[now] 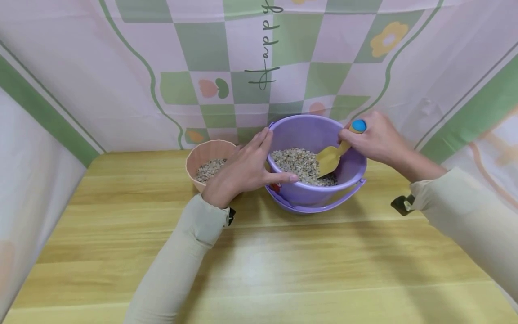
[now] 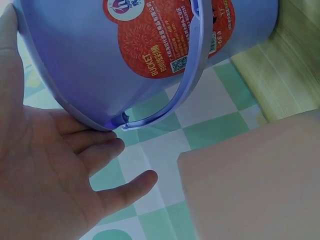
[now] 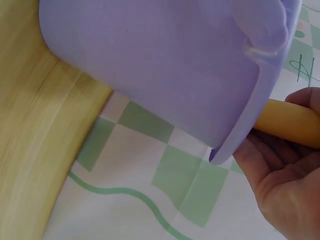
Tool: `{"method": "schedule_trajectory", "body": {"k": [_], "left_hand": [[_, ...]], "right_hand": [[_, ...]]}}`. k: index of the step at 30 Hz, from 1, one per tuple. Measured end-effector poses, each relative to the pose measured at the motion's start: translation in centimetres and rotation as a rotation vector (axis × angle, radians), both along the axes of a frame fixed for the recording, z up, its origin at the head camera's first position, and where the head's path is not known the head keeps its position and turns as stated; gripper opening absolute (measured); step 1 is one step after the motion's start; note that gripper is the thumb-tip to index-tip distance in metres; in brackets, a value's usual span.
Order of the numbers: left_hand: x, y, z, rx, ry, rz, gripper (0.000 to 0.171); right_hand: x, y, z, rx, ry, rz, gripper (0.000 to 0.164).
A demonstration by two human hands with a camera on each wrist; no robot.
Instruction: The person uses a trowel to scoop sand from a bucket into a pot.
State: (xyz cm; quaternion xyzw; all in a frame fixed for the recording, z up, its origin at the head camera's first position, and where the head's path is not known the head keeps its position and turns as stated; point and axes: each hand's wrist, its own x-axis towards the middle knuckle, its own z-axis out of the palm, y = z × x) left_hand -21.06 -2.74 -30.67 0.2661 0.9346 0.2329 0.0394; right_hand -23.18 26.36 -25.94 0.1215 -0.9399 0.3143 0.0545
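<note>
Sleeves (image 1: 174, 265) are sitting nearest; right hand (image 1: 374, 137) is gripping the yellow scoop (image 1: 328, 160) by its handle, tip resting in gravel (image 1: 295, 164) inside the purple bucket (image 1: 307, 130), far on the table (image 1: 283, 279). Left hand (image 1: 248, 164) is touching the left rim, fingers straightish. Scoop's probably feeling light, stiff; bucket's likely feeling heavier, slick, rim's best.

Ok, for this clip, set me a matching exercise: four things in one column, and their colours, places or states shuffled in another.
1. Scoop
2. Bowl
3. Bucket
4. Left hand

A. purple, with the scoop dipped into it
B. touching the bucket's rim
C. yellow, held in the right hand
D. peach, left of the bucket in the head view

Pairs: 1-C, 2-D, 3-A, 4-B
</note>
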Motion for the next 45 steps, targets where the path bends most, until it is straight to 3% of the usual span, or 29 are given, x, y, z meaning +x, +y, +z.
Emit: {"method": "schedule_trajectory", "body": {"k": [8,16,24,37,45], "left_hand": [[0.1,0.0,0.1,0.000,-0.006,0.004,0.126],[0.1,0.2,0.0,0.010,-0.017,0.003,0.126],[-0.1,0.4,-0.1,0.012,0.001,-0.006,0.127],[0.0,0.2,-0.2,0.019,-0.021,0.006,0.128],[0.0,0.2,-0.2,0.029,-0.013,0.007,0.128]], "right_hand": [[0.7,-0.1,0.4,-0.122,-0.136,-0.001,0.024],[1.0,-0.4,-0.3,-0.225,-0.185,-0.036,0.020],[1.0,-0.6,-0.3,-0.223,-0.179,-0.050,0.021],[0.7,-1.6,-1.0,-0.311,-0.222,-0.045,0.017],[0.6,-2.0,-0.6,-0.250,-0.237,-0.061,0.018]]}}
